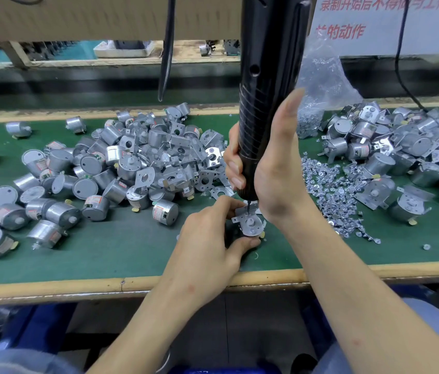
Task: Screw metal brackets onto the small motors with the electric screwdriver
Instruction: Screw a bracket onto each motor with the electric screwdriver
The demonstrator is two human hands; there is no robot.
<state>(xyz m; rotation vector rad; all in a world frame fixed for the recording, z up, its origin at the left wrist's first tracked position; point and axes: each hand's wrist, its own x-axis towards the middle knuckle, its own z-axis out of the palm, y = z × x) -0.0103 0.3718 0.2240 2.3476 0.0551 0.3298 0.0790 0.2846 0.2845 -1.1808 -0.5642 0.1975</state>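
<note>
Head view: your bracket [246, 213] lies on its motor [252, 230], lower centre of frame.
Axis: electric screwdriver [264, 103] stands near upright, bit tip down on the bracket's upper edge, straight below your grip.
Right hand [269, 168]: fingers wrapped round the electric screwdriver's lower barrel, thumb straight up.
Left hand [210, 238]: nearer the part; thumb and fingertips pinch the motor.

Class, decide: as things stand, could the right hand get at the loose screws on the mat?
Probably not yet: the right hand grips the electric screwdriver. The loose screws lie just beside it, nothing between.
</note>
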